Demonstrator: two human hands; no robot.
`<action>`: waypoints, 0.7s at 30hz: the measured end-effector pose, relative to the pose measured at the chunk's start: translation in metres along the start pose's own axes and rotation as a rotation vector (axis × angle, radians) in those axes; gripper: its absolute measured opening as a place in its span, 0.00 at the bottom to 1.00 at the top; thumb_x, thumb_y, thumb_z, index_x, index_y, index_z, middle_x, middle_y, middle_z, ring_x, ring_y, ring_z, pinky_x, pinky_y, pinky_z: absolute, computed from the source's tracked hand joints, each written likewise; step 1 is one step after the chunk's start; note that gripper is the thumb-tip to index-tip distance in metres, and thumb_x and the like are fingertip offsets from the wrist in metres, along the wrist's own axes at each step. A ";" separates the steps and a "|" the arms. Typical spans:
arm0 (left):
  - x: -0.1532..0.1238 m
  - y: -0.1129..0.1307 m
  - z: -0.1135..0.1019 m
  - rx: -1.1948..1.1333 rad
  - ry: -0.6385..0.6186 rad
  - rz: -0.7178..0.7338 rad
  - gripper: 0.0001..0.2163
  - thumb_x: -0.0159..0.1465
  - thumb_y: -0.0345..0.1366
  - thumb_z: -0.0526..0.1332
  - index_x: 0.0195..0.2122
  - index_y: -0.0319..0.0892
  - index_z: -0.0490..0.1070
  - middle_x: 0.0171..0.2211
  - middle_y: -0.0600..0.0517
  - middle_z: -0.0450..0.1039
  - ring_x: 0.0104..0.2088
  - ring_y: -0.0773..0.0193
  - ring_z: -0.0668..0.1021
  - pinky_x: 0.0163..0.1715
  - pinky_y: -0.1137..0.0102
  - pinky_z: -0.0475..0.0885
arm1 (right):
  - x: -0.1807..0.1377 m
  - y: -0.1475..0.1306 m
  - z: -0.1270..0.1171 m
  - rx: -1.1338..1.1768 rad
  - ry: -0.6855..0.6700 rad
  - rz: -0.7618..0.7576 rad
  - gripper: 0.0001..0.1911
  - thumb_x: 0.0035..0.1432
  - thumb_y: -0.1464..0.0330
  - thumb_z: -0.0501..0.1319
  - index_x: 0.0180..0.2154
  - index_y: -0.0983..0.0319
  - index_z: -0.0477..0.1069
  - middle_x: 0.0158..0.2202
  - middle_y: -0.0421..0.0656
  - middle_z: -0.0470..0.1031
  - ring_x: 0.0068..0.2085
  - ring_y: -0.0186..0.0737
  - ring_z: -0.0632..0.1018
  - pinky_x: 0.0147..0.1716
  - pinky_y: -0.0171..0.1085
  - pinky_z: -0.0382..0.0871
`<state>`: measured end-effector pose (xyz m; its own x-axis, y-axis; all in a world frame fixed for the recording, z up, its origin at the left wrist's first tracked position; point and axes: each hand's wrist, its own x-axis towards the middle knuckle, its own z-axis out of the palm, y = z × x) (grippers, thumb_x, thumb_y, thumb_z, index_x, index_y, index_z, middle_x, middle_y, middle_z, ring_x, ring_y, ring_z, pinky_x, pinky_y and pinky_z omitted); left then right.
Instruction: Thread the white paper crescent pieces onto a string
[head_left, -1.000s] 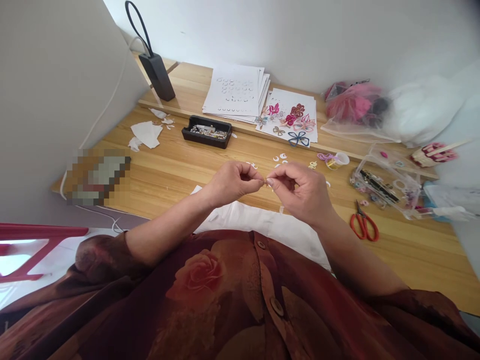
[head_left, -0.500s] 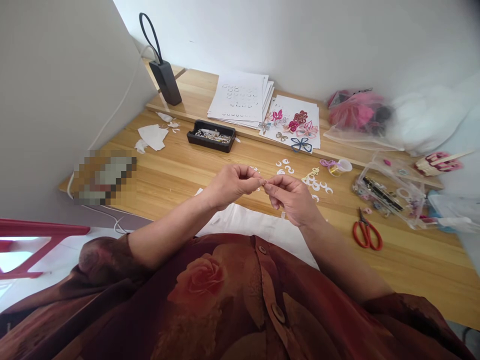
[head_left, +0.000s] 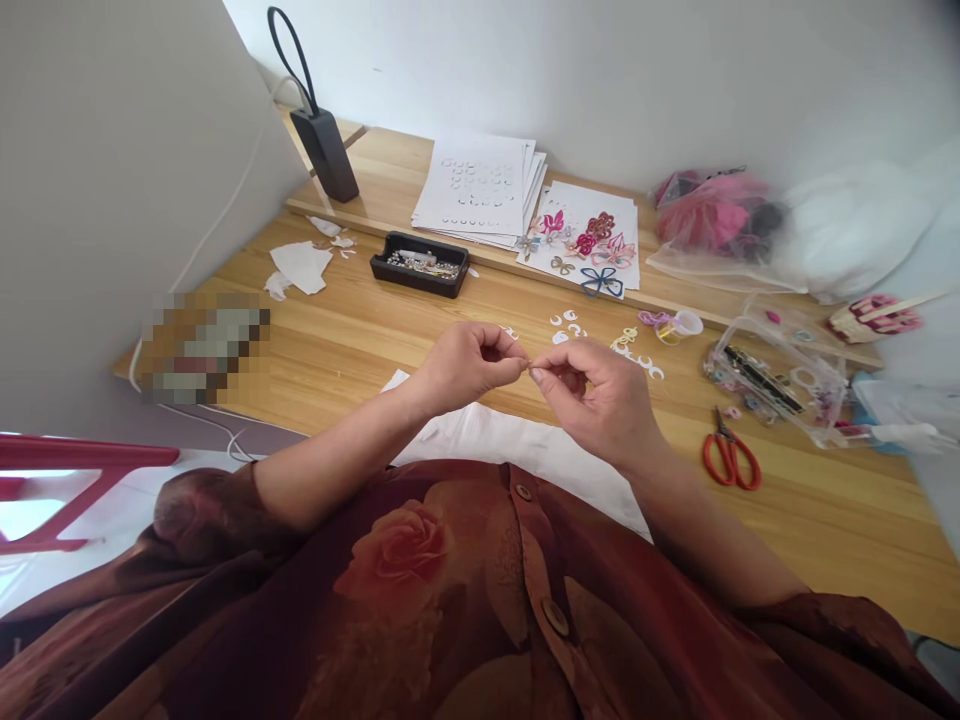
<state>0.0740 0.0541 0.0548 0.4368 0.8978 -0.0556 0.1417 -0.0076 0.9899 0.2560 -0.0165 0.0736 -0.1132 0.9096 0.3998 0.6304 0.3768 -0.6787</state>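
My left hand (head_left: pixel 466 364) and my right hand (head_left: pixel 600 398) meet fingertip to fingertip above the wooden table (head_left: pixel 360 335). Both are closed in a pinch on a tiny piece between them, too small to name. Small white crescent cut-outs (head_left: pixel 637 362) lie on the table just beyond my right hand. A white cloth (head_left: pixel 517 445) lies under my wrists at the table's near edge.
A black tray of small parts (head_left: pixel 418 265), stacked white sheets (head_left: pixel 480 185) and a sheet with coloured flower pieces (head_left: pixel 592 240) lie farther back. Red scissors (head_left: pixel 726 455) and a clear plastic box (head_left: pixel 780 375) are at the right. A black power bank (head_left: pixel 324 152) stands at the back left.
My right hand has curled a little and risen slightly at the pinch; both hands stay together at the same spot. The view shifted slightly.
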 end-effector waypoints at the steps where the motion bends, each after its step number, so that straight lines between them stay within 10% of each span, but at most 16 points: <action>1: -0.001 0.001 0.000 0.010 -0.014 0.009 0.09 0.52 0.39 0.70 0.26 0.39 0.76 0.23 0.54 0.73 0.24 0.71 0.69 0.24 0.74 0.60 | 0.003 0.000 -0.002 -0.003 -0.011 -0.007 0.05 0.62 0.72 0.64 0.33 0.58 0.77 0.30 0.41 0.78 0.28 0.35 0.71 0.30 0.39 0.65; 15: 0.001 0.001 -0.002 -0.147 0.007 -0.036 0.12 0.51 0.42 0.73 0.26 0.39 0.75 0.22 0.55 0.71 0.23 0.72 0.67 0.25 0.73 0.59 | 0.026 0.041 0.015 0.614 -0.153 0.403 0.19 0.51 0.52 0.75 0.31 0.60 0.77 0.19 0.34 0.67 0.21 0.30 0.64 0.21 0.34 0.57; 21: 0.007 -0.005 -0.001 -0.198 0.097 -0.030 0.12 0.50 0.41 0.74 0.27 0.39 0.76 0.23 0.55 0.73 0.25 0.71 0.70 0.28 0.73 0.64 | 0.011 0.030 0.023 0.522 -0.068 0.363 0.14 0.56 0.57 0.73 0.30 0.60 0.77 0.22 0.37 0.72 0.22 0.31 0.67 0.22 0.35 0.60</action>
<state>0.0757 0.0611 0.0496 0.3460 0.9346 -0.0823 -0.0283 0.0980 0.9948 0.2557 0.0085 0.0430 -0.0216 0.9980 0.0598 0.1828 0.0627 -0.9811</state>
